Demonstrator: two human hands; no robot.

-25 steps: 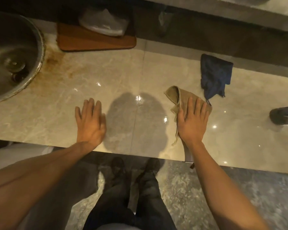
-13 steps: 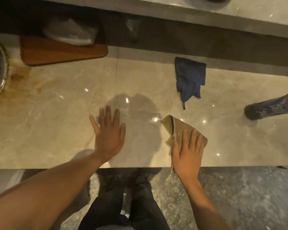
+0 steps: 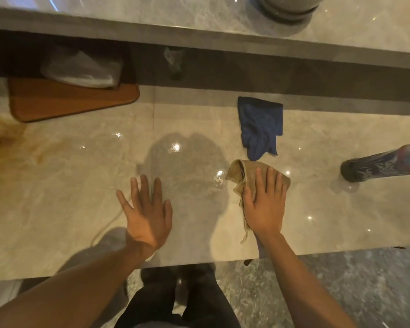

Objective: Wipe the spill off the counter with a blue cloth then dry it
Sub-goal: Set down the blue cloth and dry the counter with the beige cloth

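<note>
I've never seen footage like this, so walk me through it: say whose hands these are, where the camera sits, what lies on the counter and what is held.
No machine here: a person wears a camera on the head, looking down at their own bare hands. The left hand lies flat and empty on the marble counter. The right hand presses a tan cloth onto it, fingers spread. Just beyond lies the blue cloth, untouched. Also there: a wooden board at the back left and a dark patterned bottle at the right.

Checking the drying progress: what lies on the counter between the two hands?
Head view: only bare glossy counter between left hand and right hand, shadowed, with faint wet streaks.
</note>
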